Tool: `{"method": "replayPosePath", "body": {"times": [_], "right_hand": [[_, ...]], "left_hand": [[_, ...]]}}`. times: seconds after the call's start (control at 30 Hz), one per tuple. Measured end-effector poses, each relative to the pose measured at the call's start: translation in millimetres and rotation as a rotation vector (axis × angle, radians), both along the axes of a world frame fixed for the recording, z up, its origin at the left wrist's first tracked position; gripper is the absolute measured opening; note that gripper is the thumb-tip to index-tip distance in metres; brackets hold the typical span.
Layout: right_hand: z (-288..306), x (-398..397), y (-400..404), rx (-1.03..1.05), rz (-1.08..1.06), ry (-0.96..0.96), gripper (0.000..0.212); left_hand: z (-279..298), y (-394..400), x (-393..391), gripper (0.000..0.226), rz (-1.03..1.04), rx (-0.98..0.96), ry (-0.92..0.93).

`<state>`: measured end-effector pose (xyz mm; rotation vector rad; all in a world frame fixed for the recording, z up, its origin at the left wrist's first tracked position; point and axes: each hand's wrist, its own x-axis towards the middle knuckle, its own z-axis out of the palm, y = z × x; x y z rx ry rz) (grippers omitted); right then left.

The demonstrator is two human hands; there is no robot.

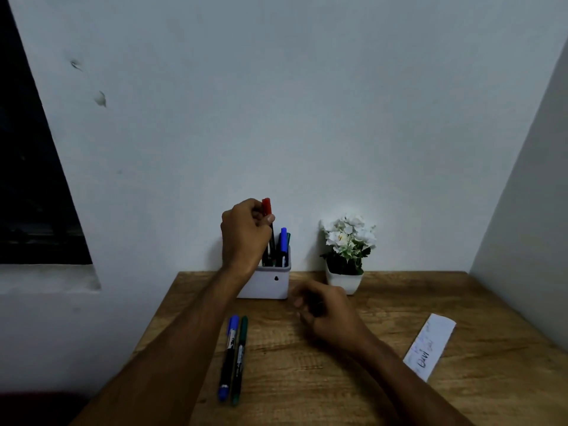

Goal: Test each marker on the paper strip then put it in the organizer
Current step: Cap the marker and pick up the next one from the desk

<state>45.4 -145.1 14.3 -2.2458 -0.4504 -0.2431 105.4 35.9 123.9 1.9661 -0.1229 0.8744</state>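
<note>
Red-capped marker (268, 219): pinched near its cap by the left hand (244, 232), long axis near upright, cap up, lower end inside the white organizer (270, 282) at the table's (307, 379) back edge. Blue-capped marker (283, 241) and a green one already stowed beside it. Remaining: blue marker (228, 356) and green marker (239, 358), laid side by side, caps toward the organizer. Paper strip (430, 345): scribbled, right. Right hand (325, 309): blurred, fingers curled; contents cannot be told.
</note>
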Motion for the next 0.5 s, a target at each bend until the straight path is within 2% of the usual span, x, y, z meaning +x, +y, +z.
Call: {"method": "replayPosePath", "body": {"times": [0.5], "right_hand": [[-0.9,1.7,2.6,-0.005,-0.001,0.020,0.037]], "left_hand": [[-6.9,3.1,9.1,0.022,0.040,0.053,0.033]]}}
